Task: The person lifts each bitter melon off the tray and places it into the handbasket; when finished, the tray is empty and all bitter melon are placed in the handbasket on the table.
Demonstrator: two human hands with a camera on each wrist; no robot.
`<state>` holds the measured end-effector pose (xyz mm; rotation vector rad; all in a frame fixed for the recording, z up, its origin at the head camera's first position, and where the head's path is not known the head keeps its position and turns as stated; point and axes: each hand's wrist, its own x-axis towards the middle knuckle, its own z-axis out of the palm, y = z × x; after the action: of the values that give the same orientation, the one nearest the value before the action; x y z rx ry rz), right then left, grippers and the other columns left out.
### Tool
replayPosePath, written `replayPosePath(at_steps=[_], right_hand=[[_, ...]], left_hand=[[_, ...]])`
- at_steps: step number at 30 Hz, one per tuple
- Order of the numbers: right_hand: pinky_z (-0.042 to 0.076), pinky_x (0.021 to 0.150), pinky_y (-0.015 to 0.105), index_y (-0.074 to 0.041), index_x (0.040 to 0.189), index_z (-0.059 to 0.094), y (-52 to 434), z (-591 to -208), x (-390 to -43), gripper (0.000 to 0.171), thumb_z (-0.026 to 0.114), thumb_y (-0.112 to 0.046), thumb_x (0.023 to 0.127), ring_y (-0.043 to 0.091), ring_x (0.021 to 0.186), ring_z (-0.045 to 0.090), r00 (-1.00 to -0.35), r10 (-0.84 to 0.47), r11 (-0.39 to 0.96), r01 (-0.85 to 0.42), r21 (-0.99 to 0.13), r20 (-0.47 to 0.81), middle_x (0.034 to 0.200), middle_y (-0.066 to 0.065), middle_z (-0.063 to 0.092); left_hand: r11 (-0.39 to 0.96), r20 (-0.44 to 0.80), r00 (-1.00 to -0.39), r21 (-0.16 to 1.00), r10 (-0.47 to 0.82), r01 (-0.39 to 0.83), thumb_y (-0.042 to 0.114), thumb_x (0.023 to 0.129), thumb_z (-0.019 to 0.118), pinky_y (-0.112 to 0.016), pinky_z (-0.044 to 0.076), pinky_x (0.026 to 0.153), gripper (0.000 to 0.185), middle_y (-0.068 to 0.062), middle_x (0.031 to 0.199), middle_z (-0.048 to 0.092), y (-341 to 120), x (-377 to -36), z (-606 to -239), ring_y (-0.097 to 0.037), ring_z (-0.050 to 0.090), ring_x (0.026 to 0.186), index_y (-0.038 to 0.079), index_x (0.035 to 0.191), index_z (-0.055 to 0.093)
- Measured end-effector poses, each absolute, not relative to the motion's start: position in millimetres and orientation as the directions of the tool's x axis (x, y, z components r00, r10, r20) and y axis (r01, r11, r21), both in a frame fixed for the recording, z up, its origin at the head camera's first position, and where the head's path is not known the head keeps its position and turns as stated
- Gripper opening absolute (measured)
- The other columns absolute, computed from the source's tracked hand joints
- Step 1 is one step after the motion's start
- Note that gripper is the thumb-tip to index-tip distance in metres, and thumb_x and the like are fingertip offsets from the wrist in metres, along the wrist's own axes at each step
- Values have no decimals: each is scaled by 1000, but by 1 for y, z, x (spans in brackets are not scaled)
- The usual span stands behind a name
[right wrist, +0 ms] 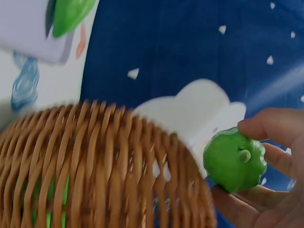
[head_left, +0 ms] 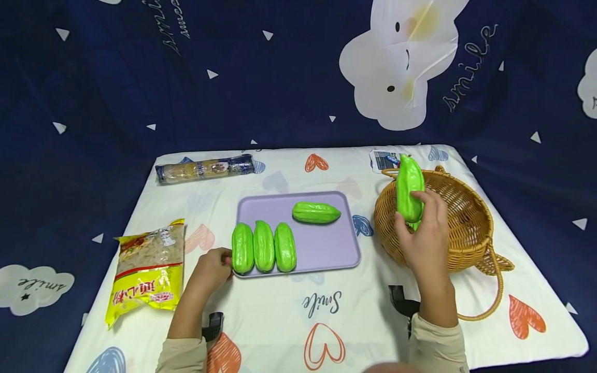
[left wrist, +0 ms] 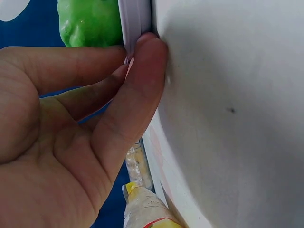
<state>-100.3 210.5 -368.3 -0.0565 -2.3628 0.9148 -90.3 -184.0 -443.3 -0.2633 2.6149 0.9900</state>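
Note:
My right hand point(head_left: 426, 233) grips a bright green, ridged bitter melon point(head_left: 409, 189) and holds it upright over the left side of the wicker basket point(head_left: 466, 254). In the right wrist view, the stem end of this bitter melon point(right wrist: 232, 159) faces the camera, beside the basket's woven wall point(right wrist: 109, 161). Green shows through the weave. My left hand point(head_left: 212, 269) pinches the near left rim of the lilac tray point(head_left: 326, 243), thumb and fingertips meeting at the tray's edge point(left wrist: 135, 23). Three bitter melons point(head_left: 264, 246) stand side by side on the tray's left; another bitter melon point(head_left: 316, 213) lies crosswise behind them.
A yellow bag of pasta point(head_left: 148, 269) lies left of the tray. Behind it is a long wrapped noodle pack point(head_left: 205, 169). The basket's handle point(head_left: 496, 295) droops onto the heart-print tablecloth point(head_left: 275, 321) at the right. A small printed packet point(head_left: 384, 160) lies behind the basket.

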Motion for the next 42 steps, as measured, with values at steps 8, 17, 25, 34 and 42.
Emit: replayPosePath(at_steps=[8,17,25,34,42], right_hand=[[40,96,59,-2,127,51,228,-375,-98,49,71,-6,82,45,119,48,-848,306,780,-37,-625,432,134,23,44],[40,93,60,-6,133,48,233,-377,-97,52,68,-16,86,47,115,49,-876,334,785,55,-618,348,133,23,44],[38,96,59,-7,132,49,232,-379,-97,49,66,-17,88,45,122,46,-885,342,772,74,-631,315,138,22,40],[35,99,56,2,118,57,207,-382,-101,37,67,-1,82,41,122,44,-790,233,801,-175,-572,567,130,23,47],[46,96,49,-5,119,59,129,-407,-99,39,72,-15,84,33,118,52,-839,-216,770,-461,-442,500,127,15,54]], left_hand=[[745,-369,-927,602,-62,-289,2,91,49,-30,46,63,37,-14,89,62,-184,-89,-443,-18,57,70,-10,125,55],[746,-370,-927,599,-63,-290,3,92,49,-31,46,65,37,-14,91,62,-185,-89,-444,-19,57,72,-10,126,55],[737,-366,-929,612,-59,-288,2,91,49,-31,47,63,37,-14,91,62,-186,-88,-444,-18,57,70,-11,125,55],[756,-354,-933,594,-60,-274,5,91,49,-33,46,67,37,-13,91,63,-184,-89,-443,-18,57,72,-10,125,56],[753,-351,-934,597,-66,-277,5,91,49,-34,47,70,37,-14,91,63,-184,-89,-445,-20,57,74,-10,124,57]])
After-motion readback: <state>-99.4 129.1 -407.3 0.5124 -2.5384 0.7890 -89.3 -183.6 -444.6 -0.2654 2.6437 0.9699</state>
